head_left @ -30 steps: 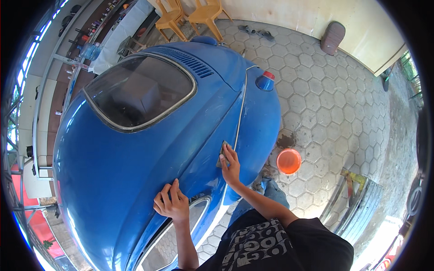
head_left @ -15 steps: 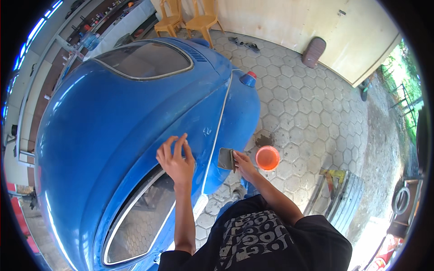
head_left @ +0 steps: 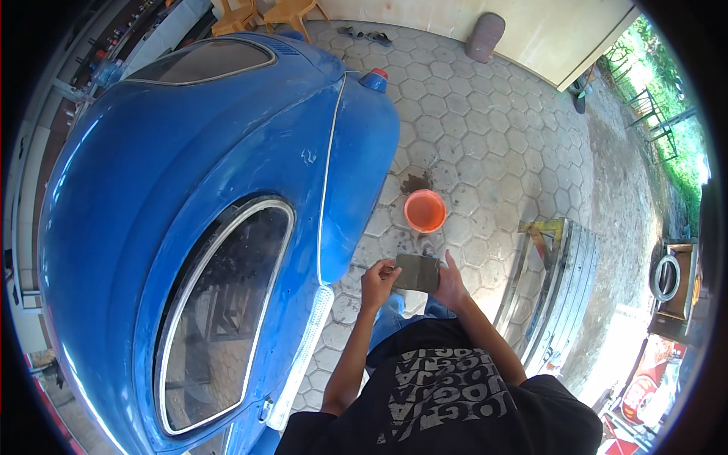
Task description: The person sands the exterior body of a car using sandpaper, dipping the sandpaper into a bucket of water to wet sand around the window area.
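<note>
Grey hexagonal paving point(head_left: 485, 129) covers the floor, giving way to rougher ground point(head_left: 629, 174) at the right, with greenery point(head_left: 656, 76) beyond. A pale wall point(head_left: 550, 42) closes the far side, yellow-brown chairs point(head_left: 292, 10) near its left part and dark sandals point(head_left: 364, 35) on the paving. A blue car point(head_left: 197, 144) fills the left, its paint glossy, with pale scuffs on the rear side. An orange bucket point(head_left: 425, 211) stands near a damp patch point(head_left: 415, 183); a slatted table point(head_left: 565, 292) is at the right. Below the bucket, the dark grey-brown sheet point(head_left: 417, 273) is between the hands: the left hand point(head_left: 377, 284) pinches its left edge between thumb and fingers, while the right hand point(head_left: 451, 287) meets its right edge, one digit pointing upward; I cannot tell whether those fingers grip. Pale block lettering repeats across the black shirt point(head_left: 447, 387), and white script marks a red panel point(head_left: 644, 383) at lower right.
</note>
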`<state>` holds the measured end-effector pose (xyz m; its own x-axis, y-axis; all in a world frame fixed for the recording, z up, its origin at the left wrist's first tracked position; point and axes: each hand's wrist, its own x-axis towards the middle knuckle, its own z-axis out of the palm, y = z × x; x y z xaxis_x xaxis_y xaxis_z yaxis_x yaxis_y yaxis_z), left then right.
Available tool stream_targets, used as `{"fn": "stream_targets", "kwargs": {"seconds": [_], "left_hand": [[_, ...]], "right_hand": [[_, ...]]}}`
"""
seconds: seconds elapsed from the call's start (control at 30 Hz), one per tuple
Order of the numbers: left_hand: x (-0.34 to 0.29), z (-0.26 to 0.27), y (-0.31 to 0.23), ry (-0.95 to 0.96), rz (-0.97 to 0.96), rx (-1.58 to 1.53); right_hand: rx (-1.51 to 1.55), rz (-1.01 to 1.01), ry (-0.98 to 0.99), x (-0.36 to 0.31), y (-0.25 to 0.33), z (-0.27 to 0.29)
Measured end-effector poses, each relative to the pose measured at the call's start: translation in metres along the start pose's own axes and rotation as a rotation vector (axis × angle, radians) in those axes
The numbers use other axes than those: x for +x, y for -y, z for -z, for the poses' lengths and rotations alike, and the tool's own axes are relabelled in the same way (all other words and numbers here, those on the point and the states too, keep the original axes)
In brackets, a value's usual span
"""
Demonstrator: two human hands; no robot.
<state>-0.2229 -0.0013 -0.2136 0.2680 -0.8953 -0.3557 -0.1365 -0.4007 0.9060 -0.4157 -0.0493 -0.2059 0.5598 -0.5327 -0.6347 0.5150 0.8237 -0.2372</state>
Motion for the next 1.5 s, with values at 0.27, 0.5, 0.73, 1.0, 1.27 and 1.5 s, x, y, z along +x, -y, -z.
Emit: {"fn": "stream_targets", "kwargs": {"seconds": [0.27, 0.5, 0.73, 1.0, 1.27, 1.5], "left_hand": [[0.009, -0.049, 0.024, 0.057, 0.049, -0.005], [0.004, -0.087, 0.086, -0.150, 0.214, 0.413], [0.023, -0.149, 0.071, -0.063, 0.279, 0.381], [0.101, -0.219, 0.134, 0.202, 0.288, 0.422], [0.269, -0.242, 0.269, 0.215, 0.318, 0.557], [0.392, -0.313, 0.417, 0.184, 0.410, 0.554]], "right_hand": [[-0.740, 0.244, -0.190, 0.003, 0.026, 0.074], [-0.828, 0.281, -0.399, -0.002, 0.109, 0.135], [-0.688, 0.092, -0.836, -0.005, 0.164, 0.339], [-1.049, 0.228, -1.073, 0.080, 0.247, 0.393], [-1.955, 0.294, -0.489, 0.310, 0.199, 0.353], [-2.312, 0.502, -0.084, 0.487, 0.124, 0.458]]}}
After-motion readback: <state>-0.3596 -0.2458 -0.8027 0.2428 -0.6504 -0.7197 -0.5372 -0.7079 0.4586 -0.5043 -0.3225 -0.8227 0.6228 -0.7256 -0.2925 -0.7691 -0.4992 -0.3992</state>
